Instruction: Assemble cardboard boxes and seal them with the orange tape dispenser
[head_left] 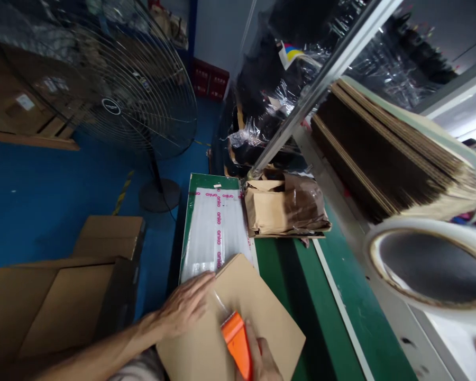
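Observation:
A flat brown cardboard piece (269,312) lies at the bottom centre, over the near end of a white wrapped package (206,227) with pink lettering. My left hand (188,307) rests on the cardboard's left edge, fingers stretched toward its upper corner. In my right hand (259,354), at the bottom, is an orange-handled tool (238,341); its thin tip points up and left across the cardboard, near my left fingers. Part of my right hand is cut off by the frame's bottom edge.
Beyond the cardboard, a crumpled brown paper-filled box (281,206) sits on the green table (293,286). A metal post (301,106) rises behind it. Stacked cardboard (384,153) and a large tape roll (428,264) are right; a fan (111,106) and open carton (67,307) left.

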Action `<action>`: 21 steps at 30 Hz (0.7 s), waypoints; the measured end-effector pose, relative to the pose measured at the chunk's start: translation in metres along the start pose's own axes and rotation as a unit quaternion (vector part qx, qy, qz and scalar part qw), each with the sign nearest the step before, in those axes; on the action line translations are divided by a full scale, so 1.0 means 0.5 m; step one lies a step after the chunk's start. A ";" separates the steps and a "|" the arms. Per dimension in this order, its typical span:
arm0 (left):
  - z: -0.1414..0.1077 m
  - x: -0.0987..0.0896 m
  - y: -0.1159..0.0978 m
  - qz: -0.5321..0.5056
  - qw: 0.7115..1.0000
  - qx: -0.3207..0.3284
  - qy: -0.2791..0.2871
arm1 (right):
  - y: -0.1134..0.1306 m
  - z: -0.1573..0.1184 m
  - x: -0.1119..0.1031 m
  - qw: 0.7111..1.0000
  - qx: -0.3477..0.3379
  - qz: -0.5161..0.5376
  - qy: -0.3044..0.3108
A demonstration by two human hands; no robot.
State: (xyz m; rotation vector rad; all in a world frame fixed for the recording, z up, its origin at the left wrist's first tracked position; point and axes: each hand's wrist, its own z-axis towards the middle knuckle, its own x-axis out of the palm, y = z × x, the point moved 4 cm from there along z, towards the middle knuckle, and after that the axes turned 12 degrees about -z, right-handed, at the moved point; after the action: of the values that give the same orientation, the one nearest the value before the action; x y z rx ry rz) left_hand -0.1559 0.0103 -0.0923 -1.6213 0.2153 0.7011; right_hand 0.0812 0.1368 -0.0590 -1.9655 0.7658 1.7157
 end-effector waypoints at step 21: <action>0.003 0.046 0.006 0.245 0.962 0.122 0.016 | -0.341 -0.239 -0.005 0.977 0.030 -0.042 0.208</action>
State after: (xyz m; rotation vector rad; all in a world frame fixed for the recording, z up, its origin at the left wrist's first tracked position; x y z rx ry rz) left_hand -0.1399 0.0169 -0.1076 -1.3494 0.7177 0.9816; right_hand 0.2819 0.1909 -0.0460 -2.3113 0.8445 1.2290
